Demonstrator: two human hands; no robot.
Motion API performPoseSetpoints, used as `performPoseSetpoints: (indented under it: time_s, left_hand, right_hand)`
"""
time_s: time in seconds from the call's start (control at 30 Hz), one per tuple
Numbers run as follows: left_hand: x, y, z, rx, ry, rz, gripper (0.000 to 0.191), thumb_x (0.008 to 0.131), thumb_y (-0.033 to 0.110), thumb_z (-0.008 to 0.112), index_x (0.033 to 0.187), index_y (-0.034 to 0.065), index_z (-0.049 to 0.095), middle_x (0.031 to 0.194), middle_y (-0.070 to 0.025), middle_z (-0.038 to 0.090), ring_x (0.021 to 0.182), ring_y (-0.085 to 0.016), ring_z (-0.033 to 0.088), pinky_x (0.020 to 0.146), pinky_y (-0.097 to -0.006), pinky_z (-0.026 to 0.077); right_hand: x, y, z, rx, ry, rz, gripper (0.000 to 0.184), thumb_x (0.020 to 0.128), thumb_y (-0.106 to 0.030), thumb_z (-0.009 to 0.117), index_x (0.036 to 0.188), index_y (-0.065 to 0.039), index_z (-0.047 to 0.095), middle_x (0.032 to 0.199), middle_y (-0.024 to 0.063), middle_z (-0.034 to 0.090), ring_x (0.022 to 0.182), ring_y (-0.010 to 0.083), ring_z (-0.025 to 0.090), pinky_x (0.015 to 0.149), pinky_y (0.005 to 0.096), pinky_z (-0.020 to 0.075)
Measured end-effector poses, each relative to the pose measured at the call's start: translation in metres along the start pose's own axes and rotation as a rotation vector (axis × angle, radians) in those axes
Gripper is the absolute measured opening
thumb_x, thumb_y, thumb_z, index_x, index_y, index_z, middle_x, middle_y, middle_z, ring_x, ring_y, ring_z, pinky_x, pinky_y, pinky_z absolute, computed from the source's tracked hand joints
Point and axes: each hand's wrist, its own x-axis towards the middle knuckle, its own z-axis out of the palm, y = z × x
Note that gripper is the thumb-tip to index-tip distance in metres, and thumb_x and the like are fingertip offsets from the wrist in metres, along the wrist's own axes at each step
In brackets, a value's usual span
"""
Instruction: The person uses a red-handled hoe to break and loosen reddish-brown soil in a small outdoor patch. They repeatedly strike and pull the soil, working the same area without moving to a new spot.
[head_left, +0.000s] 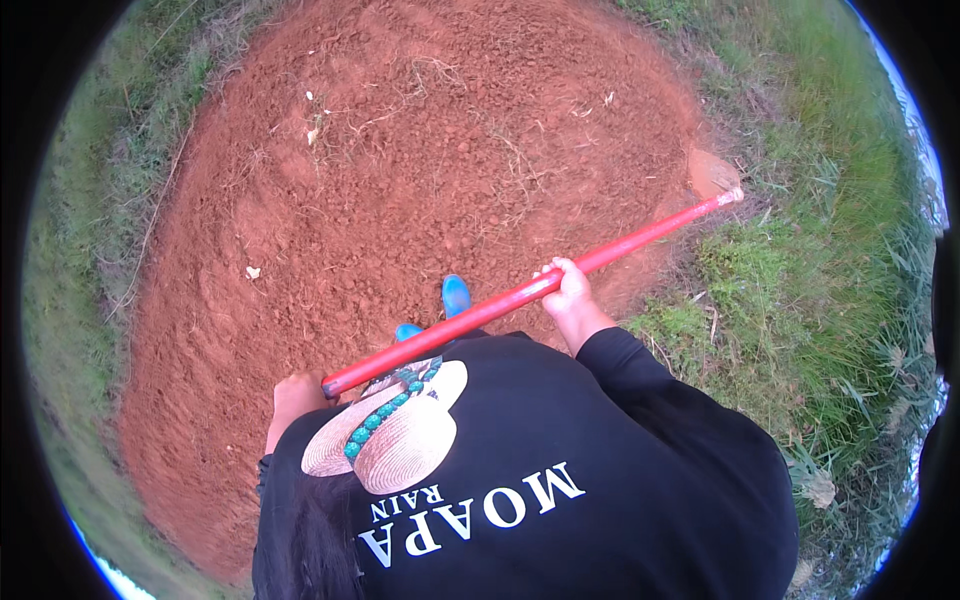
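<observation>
A hoe with a red handle (480, 311) slants across my front, from low left to upper right. My right hand (568, 289) grips the handle around its middle. At the handle's near end is my left hand (298, 397), its fingers closed about the butt and partly hidden. The hoe's soil-coated blade (711, 174) is at the far right end, against the edge of the red soil where grass begins. Whether the blade is sunk into the ground I cannot tell.
Loose red soil (390, 195) with dry roots (517, 172) and a few pale scraps (253, 272) lies before me. Blue boots (455, 296) show below the handle. Tall grass (810, 247) borders the right side, and more grass (97, 247) the left.
</observation>
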Motion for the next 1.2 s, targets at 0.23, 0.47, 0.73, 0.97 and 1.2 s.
performPoseSetpoints:
  time_s: [0.23, 0.47, 0.73, 0.97, 1.2]
  left_hand:
    - [-0.004, 0.045, -0.031, -0.059, -0.057, 0.148, 0.025, 0.077, 0.032, 0.058, 0.088, 0.0094, 0.060, 0.080, -0.0164, 0.064, 0.079, -0.031, 0.064, 0.070, -0.0432, 0.050]
    - [-0.099, -0.063, -0.038, 0.113, 0.023, -0.116, 0.023, 0.075, 0.031, 0.056, 0.079, 0.0093, 0.062, 0.071, -0.0159, 0.063, 0.071, -0.033, 0.063, 0.063, -0.0423, 0.050]
    - [-0.057, -0.093, 0.004, -0.205, 0.220, 0.050, 0.025, 0.070, 0.034, 0.061, 0.070, 0.0095, 0.064, 0.068, -0.0176, 0.061, 0.068, -0.036, 0.061, 0.063, -0.0430, 0.049]
    - [-0.003, -0.013, 0.006, -0.110, 0.158, 0.212, 0.016, 0.073, 0.025, 0.062, 0.080, 0.0106, 0.061, 0.071, -0.0132, 0.063, 0.070, -0.030, 0.064, 0.065, -0.0412, 0.051]
    - [-0.070, -0.028, -0.033, -0.110, 0.075, 0.148, 0.015, 0.075, 0.023, 0.058, 0.077, 0.0080, 0.059, 0.070, -0.0172, 0.062, 0.071, -0.033, 0.063, 0.064, -0.0435, 0.049]
  right_hand:
    - [0.021, -0.040, 0.006, 0.029, 0.083, -0.178, 0.015, 0.087, -0.016, 0.053, 0.076, -0.012, 0.043, 0.061, -0.0005, 0.043, 0.056, 0.0155, 0.045, 0.061, 0.0342, 0.0436]
    - [0.016, 0.127, 0.020, -0.016, 0.066, 0.335, 0.015, 0.087, -0.016, 0.054, 0.078, -0.008, 0.045, 0.065, 0.0055, 0.047, 0.063, 0.0224, 0.049, 0.068, 0.0391, 0.0451]
    - [-0.034, 0.085, 0.012, 0.073, -0.039, 0.286, 0.011, 0.082, -0.012, 0.054, 0.079, -0.007, 0.045, 0.071, 0.0079, 0.048, 0.066, 0.0226, 0.049, 0.072, 0.0409, 0.0462]
    - [-0.021, -0.017, -0.011, 0.082, -0.093, -0.147, 0.013, 0.081, -0.012, 0.054, 0.073, -0.011, 0.043, 0.059, 0.0011, 0.045, 0.056, 0.0168, 0.046, 0.061, 0.0349, 0.0441]
    - [-0.009, 0.060, 0.002, -0.026, 0.017, -0.026, 0.015, 0.087, -0.015, 0.051, 0.077, -0.010, 0.042, 0.060, 0.0018, 0.044, 0.058, 0.0180, 0.046, 0.062, 0.0350, 0.0446]
